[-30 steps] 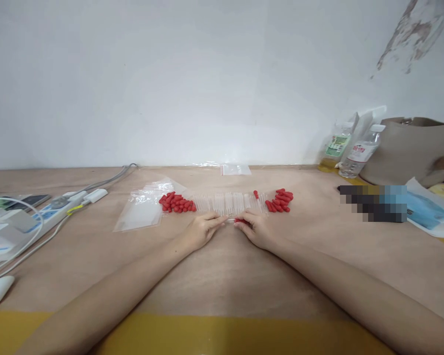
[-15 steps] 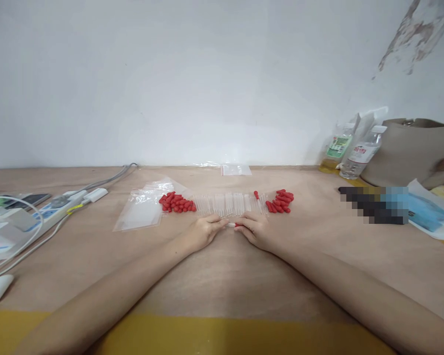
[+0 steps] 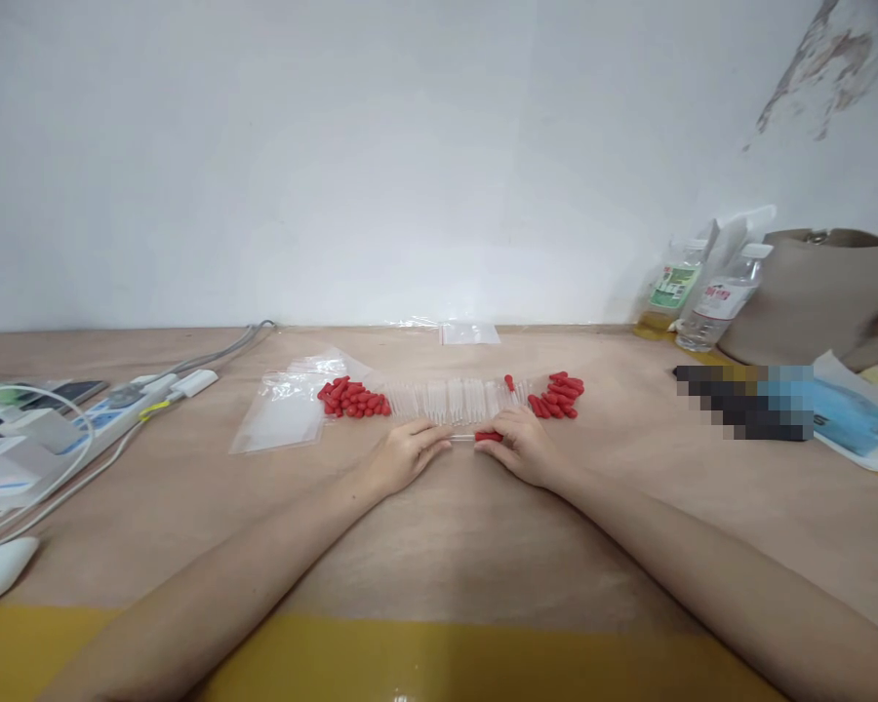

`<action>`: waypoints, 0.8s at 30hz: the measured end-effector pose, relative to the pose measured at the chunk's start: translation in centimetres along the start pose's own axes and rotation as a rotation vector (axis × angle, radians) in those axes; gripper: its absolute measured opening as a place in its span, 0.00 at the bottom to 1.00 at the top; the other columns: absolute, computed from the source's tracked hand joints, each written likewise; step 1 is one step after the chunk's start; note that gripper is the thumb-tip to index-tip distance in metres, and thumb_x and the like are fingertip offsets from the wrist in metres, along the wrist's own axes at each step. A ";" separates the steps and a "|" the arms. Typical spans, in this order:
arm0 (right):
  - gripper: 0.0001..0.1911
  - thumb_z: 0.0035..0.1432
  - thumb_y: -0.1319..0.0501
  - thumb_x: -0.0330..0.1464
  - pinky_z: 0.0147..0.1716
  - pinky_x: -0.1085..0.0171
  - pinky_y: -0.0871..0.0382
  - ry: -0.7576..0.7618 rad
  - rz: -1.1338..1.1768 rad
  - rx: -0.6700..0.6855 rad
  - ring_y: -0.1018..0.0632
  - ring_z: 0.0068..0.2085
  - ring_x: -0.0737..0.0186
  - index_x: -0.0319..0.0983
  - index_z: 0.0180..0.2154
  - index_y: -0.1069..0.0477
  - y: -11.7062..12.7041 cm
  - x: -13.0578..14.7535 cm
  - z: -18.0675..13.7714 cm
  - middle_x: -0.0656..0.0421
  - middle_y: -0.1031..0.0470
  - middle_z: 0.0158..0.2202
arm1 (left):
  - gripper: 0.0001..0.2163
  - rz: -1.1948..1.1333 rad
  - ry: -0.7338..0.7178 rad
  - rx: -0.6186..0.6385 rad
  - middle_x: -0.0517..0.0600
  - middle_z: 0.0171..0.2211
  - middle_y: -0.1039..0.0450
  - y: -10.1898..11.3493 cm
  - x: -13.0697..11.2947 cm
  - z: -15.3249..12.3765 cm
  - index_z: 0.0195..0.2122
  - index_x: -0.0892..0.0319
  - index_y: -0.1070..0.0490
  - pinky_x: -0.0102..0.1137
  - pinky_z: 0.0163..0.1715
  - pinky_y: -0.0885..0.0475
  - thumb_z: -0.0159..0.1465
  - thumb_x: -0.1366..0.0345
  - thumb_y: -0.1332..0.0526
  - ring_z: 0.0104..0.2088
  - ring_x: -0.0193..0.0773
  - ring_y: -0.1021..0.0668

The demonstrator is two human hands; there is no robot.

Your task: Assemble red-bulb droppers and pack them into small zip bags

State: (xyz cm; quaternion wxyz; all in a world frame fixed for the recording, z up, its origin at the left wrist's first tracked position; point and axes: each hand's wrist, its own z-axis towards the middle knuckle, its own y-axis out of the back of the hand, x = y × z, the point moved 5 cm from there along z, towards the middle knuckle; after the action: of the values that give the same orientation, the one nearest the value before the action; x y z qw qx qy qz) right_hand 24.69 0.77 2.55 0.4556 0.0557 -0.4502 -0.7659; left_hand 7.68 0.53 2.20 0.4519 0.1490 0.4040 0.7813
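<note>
My left hand (image 3: 410, 453) is closed on one end of a clear dropper tube (image 3: 462, 437). The tube lies level between both hands, just above the table or touching it; I cannot tell which. At its other end, my right hand (image 3: 521, 447) pinches a red rubber bulb (image 3: 488, 436). The bulb is on or against the tube; the joint is partly under my fingers. Behind my hands lies a row of clear dropper tubes (image 3: 454, 398). One dropper with a red bulb (image 3: 509, 382) rests on the row's right part. Piles of red bulbs lie left (image 3: 352, 398) and right (image 3: 558, 396).
Clear zip bags (image 3: 274, 414) lie left of the bulbs, and a small bag (image 3: 470, 333) sits by the wall. A power strip (image 3: 106, 419) with cables is far left. Bottles (image 3: 721, 297), a grey bag (image 3: 812, 292) and a blue packet (image 3: 856, 405) stand or lie at right.
My right hand has shifted slightly right, and its grip shows more of the red bulb. A longer stretch of the clear tube shows between my hands. The view has moved slightly.
</note>
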 end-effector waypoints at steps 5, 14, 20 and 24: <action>0.06 0.55 0.43 0.34 0.33 0.62 0.37 -0.007 0.062 0.002 0.29 0.31 0.62 0.39 0.30 0.29 -0.1 0.4 -0.1 0.58 0.27 0.26 | 0.11 -0.009 0.003 0.008 0.50 0.29 0.30 0.1 -0.2 0.1 0.40 0.60 0.29 0.27 0.31 0.30 0.64 0.63 0.48 0.30 0.33 0.27; 0.06 0.55 0.43 0.34 0.29 0.66 0.35 -0.004 0.140 0.034 0.28 0.29 0.65 0.38 0.30 0.30 -0.5 1.2 -0.1 0.58 0.28 0.26 | 0.09 -0.044 -0.031 0.002 0.50 0.28 0.30 0.4 -0.9 0.2 0.37 0.62 0.29 0.25 0.29 0.32 0.63 0.65 0.47 0.27 0.31 0.28; 0.07 0.55 0.43 0.33 0.29 0.66 0.35 0.001 0.153 0.015 0.28 0.29 0.65 0.37 0.29 0.30 -0.5 1.4 0.4 0.58 0.28 0.25 | 0.10 -0.042 -0.007 0.020 0.50 0.29 0.31 0.1 -0.7 0.0 0.38 0.61 0.29 0.26 0.29 0.32 0.64 0.65 0.48 0.28 0.32 0.28; 0.07 0.55 0.43 0.34 0.32 0.65 0.34 -0.015 0.256 0.014 0.27 0.31 0.65 0.38 0.31 0.27 -0.6 1.0 0.6 0.57 0.27 0.28 | 0.10 -0.050 -0.003 0.004 0.50 0.28 0.30 0.2 -0.6 0.2 0.38 0.61 0.28 0.26 0.28 0.32 0.64 0.64 0.48 0.27 0.31 0.28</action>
State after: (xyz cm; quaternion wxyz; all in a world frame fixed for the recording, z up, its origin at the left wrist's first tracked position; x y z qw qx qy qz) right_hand 23.44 0.54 2.82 0.5458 -0.0047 -0.4623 -0.6989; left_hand 8.07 0.11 2.55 0.4718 0.1409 0.4086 0.7685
